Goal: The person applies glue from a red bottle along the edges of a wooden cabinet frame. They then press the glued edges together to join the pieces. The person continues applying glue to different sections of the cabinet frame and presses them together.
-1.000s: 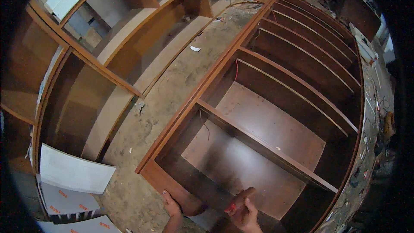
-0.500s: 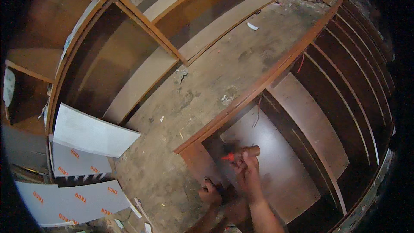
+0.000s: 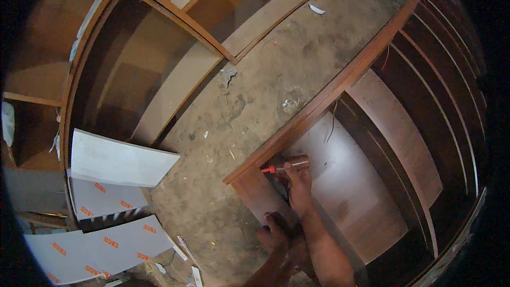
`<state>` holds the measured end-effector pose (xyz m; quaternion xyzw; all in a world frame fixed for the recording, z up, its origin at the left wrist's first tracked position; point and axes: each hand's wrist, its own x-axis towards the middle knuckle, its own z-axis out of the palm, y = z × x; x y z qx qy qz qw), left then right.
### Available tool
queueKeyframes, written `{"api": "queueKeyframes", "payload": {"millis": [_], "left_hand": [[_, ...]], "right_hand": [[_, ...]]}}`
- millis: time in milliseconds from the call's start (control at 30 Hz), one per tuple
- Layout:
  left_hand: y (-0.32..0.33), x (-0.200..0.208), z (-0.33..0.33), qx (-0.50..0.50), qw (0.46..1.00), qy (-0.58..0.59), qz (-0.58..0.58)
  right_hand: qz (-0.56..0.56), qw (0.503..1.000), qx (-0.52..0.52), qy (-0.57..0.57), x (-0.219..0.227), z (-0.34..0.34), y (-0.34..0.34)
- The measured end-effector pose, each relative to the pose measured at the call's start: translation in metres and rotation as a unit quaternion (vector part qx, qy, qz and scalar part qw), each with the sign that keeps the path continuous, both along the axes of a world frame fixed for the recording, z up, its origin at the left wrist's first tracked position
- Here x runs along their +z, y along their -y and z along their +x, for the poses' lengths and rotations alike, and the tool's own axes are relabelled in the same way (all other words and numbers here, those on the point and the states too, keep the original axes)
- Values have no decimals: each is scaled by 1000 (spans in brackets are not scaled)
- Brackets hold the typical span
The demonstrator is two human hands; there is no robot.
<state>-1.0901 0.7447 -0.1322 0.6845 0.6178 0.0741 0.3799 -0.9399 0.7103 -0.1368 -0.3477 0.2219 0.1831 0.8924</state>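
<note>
My right hand (image 3: 298, 183) is wrapped round a small brown glue bottle (image 3: 297, 162). Its red nozzle (image 3: 269, 169) points left, toward the inner corner of a brown wooden cabinet (image 3: 248, 162) lying on the floor. Lower and to the left, my left hand (image 3: 273, 236) is closed by the lower end of the cabinet's short end panel (image 3: 258, 196). Its fingers are curled, and what they grip, if anything, is lost in the dark. Behind my right forearm lies a shiny brown board (image 3: 345, 180) inside the cabinet.
Several cabinet partitions (image 3: 409, 133) run off to the right. Another wooden cabinet (image 3: 175, 95) stands across the dirty floor (image 3: 249, 111). At the left lie a white board (image 3: 119, 157) and grey panels with orange print (image 3: 101, 247). Scraps and thin strips (image 3: 188, 252) litter the floor.
My right hand has brought the bottle up and left, closer to the cabinet's inner corner. My left hand stays by the end panel, and the whole view has shifted a little.
</note>
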Motion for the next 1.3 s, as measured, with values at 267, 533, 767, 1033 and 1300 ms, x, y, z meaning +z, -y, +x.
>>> {"api": "queueKeyframes", "payload": {"millis": [267,533,767,1033,1300], "left_hand": [[-1,-11,-8,7,997,-57,58],[-8,-22,-15,12,999,-51,-4],[-11,-24,-12,22,997,42,-54],[3,-2,0,7,995,-82,57],[-11,-34,-22,14,999,-26,12]], "right_hand": [[-10,998,-49,31,-12,0,-9],[-55,997,-31,41,-12,1,-10],[-56,997,1,52,-5,4,-11],[-72,992,-21,99,-10,0,-12],[-88,983,-44,156,-13,-2,-16]]}}
